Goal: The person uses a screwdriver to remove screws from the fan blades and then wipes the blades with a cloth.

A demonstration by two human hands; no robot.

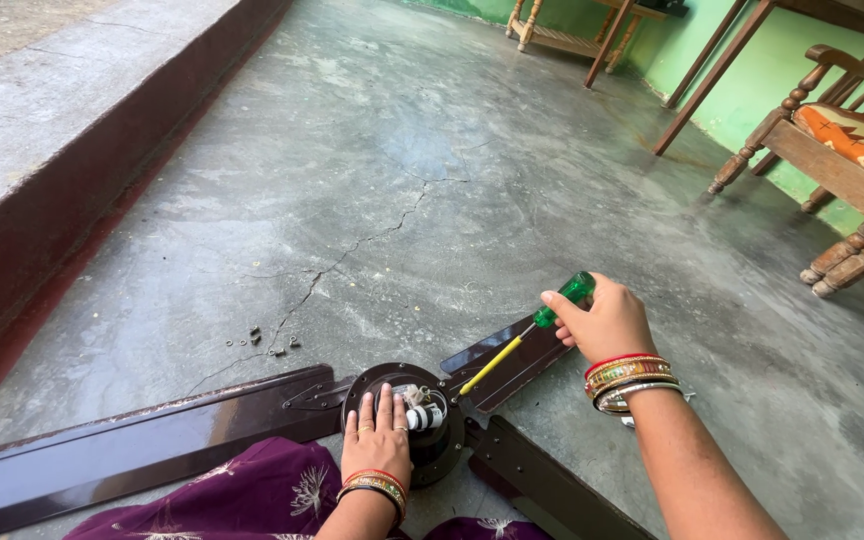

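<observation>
A dark brown ceiling fan lies on the concrete floor, its round motor hub (407, 395) at the bottom centre with wiring and a white capacitor (424, 417) showing. My left hand (377, 435) rests flat on the hub with fingers spread. My right hand (607, 320) grips a screwdriver (532, 335) with a green handle and yellow shaft, its tip angled down at the hub's right edge. One long blade (142, 440) runs left, another (512, 360) points up right, a third (552, 490) goes down right.
Several small screws and washers (267, 342) lie on the cracked floor left of the hub. A raised concrete ledge (62, 170) borders the left. Wooden chairs (842, 150) and table legs (692, 95) stand at the right and back by a green wall.
</observation>
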